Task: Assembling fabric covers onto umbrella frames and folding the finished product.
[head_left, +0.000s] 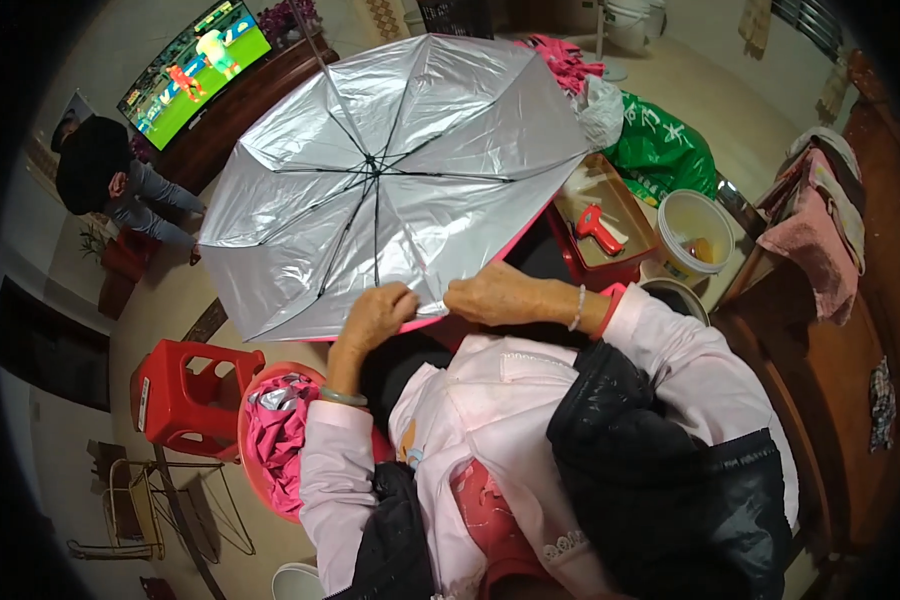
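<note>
A large umbrella [310, 215] lies spread in front of me, its silver lining facing up and pink cloth showing along the near edge. Black ribs run out from its hub, and a thin shaft rises toward the far left. My left hand [375, 318] is closed at the near rim, fingers curled on the cloth. Just to the right, my right hand [495, 296] pinches the same rim between thumb and fingers. Whether a needle or thread is between the fingers is too small to see.
Right of the umbrella, a tray [632, 262] holds a red glue gun [600, 232], beside a white bucket [692, 235] and green bag [660, 150]. On the left stand a red stool [195, 395] and a basin of pink cloth [280, 430]. A person [120, 175] stands near the television [195, 75].
</note>
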Demonstrator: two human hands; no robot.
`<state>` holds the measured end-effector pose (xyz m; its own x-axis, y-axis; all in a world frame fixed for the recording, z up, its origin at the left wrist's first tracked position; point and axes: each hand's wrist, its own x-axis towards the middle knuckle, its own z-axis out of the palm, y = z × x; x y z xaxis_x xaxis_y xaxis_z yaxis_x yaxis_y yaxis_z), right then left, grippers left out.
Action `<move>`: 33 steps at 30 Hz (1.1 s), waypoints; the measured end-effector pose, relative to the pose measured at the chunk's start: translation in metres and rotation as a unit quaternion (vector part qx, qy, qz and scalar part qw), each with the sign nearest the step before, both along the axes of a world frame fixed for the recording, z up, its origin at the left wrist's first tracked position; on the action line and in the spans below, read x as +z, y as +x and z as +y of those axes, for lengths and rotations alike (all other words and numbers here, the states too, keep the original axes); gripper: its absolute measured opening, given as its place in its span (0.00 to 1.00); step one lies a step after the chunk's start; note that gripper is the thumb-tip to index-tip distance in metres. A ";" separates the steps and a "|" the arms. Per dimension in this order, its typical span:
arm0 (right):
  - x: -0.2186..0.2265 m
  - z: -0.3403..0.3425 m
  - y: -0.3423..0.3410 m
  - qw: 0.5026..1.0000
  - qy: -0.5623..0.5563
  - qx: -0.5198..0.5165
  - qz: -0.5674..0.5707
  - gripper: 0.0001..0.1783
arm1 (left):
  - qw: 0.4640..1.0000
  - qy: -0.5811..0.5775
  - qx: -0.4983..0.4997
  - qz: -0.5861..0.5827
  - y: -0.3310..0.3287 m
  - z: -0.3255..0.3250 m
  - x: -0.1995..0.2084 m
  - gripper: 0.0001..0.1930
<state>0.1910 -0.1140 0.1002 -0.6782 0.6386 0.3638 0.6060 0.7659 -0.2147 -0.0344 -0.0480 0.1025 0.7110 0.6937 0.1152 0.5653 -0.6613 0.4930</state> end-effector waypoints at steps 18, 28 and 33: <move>0.005 -0.004 0.005 0.998 -0.031 -0.026 0.047 0.05 | 0.979 -0.180 0.041 -0.084 -0.019 0.009 -0.008 0.15; 0.004 -0.002 -0.001 0.994 -0.073 -0.009 0.076 0.05 | 0.991 -0.010 -0.087 -0.099 0.027 -0.035 0.003 0.16; 0.001 0.002 0.014 0.997 -0.038 -0.060 0.001 0.06 | 0.998 0.036 -0.047 -0.039 0.033 -0.050 0.014 0.12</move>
<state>0.2053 -0.1121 0.1012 -0.5945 0.7407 0.3130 0.6916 0.6696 -0.2708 -0.0013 -0.0979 0.1167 0.7593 0.6128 0.2190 0.4613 -0.7442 0.4830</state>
